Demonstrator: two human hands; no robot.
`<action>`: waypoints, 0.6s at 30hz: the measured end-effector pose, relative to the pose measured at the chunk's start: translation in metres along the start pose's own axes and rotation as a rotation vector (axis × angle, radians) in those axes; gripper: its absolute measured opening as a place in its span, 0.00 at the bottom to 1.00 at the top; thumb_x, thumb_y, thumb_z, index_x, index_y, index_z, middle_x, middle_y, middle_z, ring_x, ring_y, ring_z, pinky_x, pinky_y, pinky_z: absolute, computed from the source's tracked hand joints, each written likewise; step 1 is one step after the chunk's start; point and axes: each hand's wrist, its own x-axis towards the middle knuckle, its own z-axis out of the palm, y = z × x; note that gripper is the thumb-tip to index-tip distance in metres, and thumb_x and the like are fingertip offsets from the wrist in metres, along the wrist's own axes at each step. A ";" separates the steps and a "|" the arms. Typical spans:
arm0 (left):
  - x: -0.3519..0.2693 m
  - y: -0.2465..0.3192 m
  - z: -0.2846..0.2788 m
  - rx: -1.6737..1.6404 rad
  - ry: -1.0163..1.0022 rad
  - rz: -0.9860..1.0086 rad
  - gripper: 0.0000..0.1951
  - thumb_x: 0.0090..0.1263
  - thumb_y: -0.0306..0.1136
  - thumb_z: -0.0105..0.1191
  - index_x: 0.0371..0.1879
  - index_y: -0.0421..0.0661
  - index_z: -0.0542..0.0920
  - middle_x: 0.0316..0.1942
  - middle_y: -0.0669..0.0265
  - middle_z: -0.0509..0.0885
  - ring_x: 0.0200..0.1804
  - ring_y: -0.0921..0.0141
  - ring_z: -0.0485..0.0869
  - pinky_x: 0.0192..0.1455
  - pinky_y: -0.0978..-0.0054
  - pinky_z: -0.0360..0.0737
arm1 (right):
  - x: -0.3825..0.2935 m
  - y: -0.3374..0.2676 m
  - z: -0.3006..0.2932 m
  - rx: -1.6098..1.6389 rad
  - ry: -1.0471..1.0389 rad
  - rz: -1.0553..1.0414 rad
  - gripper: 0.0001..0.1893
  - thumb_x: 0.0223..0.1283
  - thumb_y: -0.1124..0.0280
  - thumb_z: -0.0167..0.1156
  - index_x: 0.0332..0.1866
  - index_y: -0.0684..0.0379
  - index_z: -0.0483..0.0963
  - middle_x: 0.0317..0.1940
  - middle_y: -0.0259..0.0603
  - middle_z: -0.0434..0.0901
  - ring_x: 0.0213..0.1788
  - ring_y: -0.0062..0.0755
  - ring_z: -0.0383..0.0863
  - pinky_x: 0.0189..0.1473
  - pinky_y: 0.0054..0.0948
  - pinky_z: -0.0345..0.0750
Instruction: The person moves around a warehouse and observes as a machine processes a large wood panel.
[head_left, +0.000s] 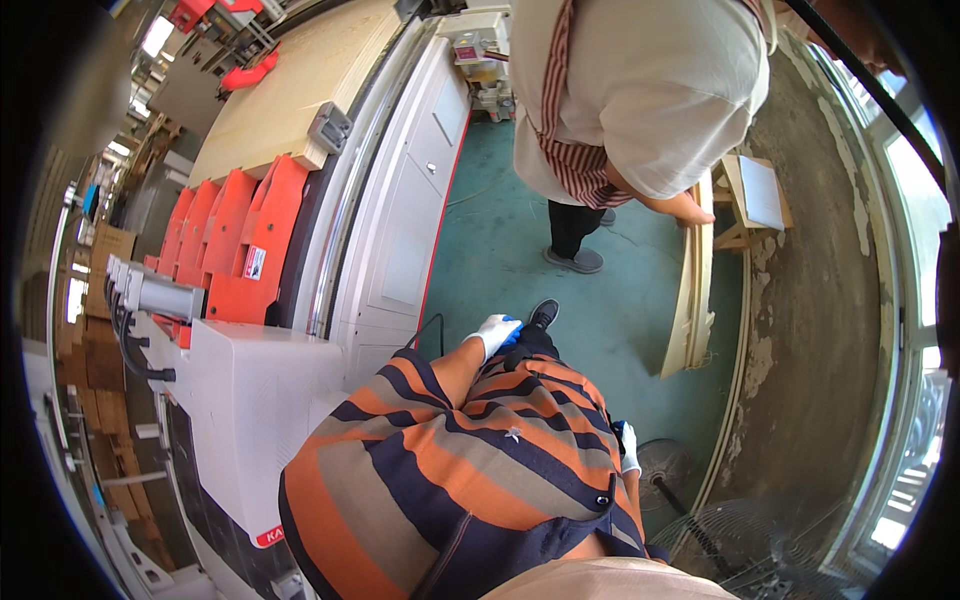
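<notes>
My left hand (495, 335), in a white glove with blue on the palm side, hangs in front of my striped shirt, its fingers curled; whether it holds anything is hidden. Low at my other side is my right hand (628, 448), also gloved in white and blue, partly hidden behind the shirt. Ahead of me a co-worker in a white top and striped apron has a hand on long thin wooden strips (697, 292). Beside my left arm stands a white machine housing (259, 405), with red clamp-like guards (255, 232) beyond it and stacked wood panels (300, 82) farther back.
A pedestal fan (750, 547) stands behind me at the right. Against the wall a wooden stool (780, 195) bears a sheet of paper. The machine's long white cabinet (397, 247) borders the green floor on the left. A black cable loops near its base.
</notes>
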 end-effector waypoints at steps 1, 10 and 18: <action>0.002 -0.003 -0.001 -0.007 0.014 -0.017 0.08 0.62 0.36 0.50 0.28 0.44 0.76 0.23 0.71 0.75 0.23 0.78 0.72 0.27 0.82 0.71 | 0.003 -0.006 0.000 0.104 -0.011 0.086 0.13 0.54 0.55 0.51 0.31 0.54 0.69 0.24 0.34 0.69 0.27 0.27 0.68 0.29 0.30 0.67; -0.001 -0.002 -0.009 -0.006 0.031 0.007 0.11 0.61 0.37 0.51 0.32 0.41 0.77 0.25 0.67 0.77 0.24 0.75 0.75 0.27 0.79 0.74 | 0.014 -0.045 0.011 0.157 -0.046 0.265 0.11 0.55 0.56 0.46 0.30 0.51 0.69 0.22 0.29 0.67 0.23 0.21 0.65 0.26 0.27 0.64; 0.007 0.019 0.010 0.081 -0.025 -0.004 0.10 0.60 0.38 0.51 0.28 0.44 0.76 0.22 0.69 0.76 0.21 0.77 0.71 0.25 0.81 0.70 | -0.008 -0.039 0.029 0.150 0.077 0.120 0.09 0.56 0.65 0.47 0.31 0.60 0.67 0.26 0.45 0.69 0.28 0.40 0.69 0.32 0.35 0.68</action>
